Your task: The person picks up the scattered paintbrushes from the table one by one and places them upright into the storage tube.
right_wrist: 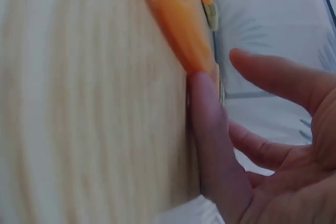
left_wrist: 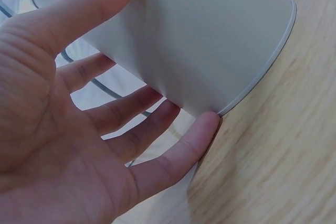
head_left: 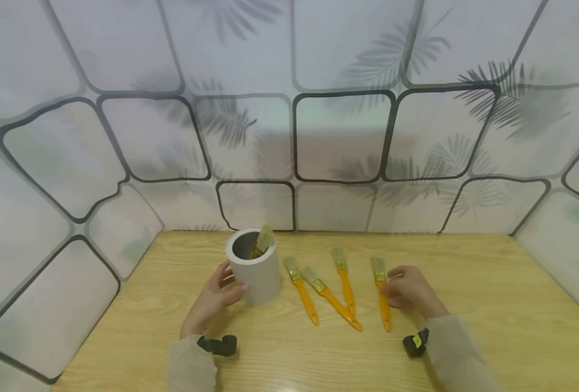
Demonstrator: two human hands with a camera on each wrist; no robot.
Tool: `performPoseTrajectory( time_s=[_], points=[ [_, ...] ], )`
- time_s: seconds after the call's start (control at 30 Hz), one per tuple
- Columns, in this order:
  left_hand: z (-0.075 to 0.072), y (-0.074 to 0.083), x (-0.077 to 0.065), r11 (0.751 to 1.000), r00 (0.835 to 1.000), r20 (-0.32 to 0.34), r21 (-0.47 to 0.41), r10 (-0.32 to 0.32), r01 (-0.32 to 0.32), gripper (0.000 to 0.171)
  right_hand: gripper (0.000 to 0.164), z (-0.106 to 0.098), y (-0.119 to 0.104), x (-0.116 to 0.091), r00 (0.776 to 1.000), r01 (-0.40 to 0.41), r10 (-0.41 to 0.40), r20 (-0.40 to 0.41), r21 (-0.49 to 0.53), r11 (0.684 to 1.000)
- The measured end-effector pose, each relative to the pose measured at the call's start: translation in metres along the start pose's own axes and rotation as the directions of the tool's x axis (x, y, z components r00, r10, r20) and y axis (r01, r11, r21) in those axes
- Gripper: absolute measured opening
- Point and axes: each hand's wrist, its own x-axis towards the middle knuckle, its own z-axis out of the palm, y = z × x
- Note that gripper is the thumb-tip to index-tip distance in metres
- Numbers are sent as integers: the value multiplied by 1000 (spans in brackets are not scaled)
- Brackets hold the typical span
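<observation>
A white round pot [head_left: 262, 277] stands on the wooden table with one paintbrush [head_left: 264, 239] leaning inside, bristles up. My left hand [head_left: 215, 294] holds the pot from its left, thumb on the front and fingertips along the far side. In the left wrist view, the little finger [left_wrist: 202, 132] reaches the pot's bottom edge. At the right, my right hand [head_left: 412, 291] is beside the rightmost paintbrush [head_left: 384, 305], which has an orange handle and pale bristles. The right wrist view shows a fingertip [right_wrist: 202, 85] at that orange handle [right_wrist: 181, 24], while the thumb stands apart from it.
Three more orange-handled paintbrushes lie between pot and right hand: a left one [head_left: 305, 296], a slanted one [head_left: 338, 307] and an upright-lying one [head_left: 345, 283]. The handle ends of the latter two meet. A patterned cloth wall [head_left: 338, 207] borders the table [head_left: 289, 359] behind and at both sides.
</observation>
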Motion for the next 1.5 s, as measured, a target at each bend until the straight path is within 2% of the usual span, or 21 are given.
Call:
performPoseTrajectory(
  time_s=[0.13,0.7,1.07,1.27,1.5],
  points=[
    [-1,1,-1,1000,1000,1,2,2,-2,85,61,7,-2,0,1000,18,-19,-20,-71,997],
    [0,2,-2,1000,1000,-4,5,9,-9,83,57,11,-8,-3,1000,16,-19,-24,-127,992],
    [1,2,-2,1000,1000,-8,17,7,-7,83,63,1,1,-7,999,39,-39,-5,91,995],
    [1,2,-3,1000,1000,-3,10,4,-4,83,63,2,-1,-7,999,47,-48,0,201,978],
    [0,1,-2,1000,1000,-6,-5,-1,1,83,61,4,-7,-10,999,38,-44,8,327,944]
  ],
)
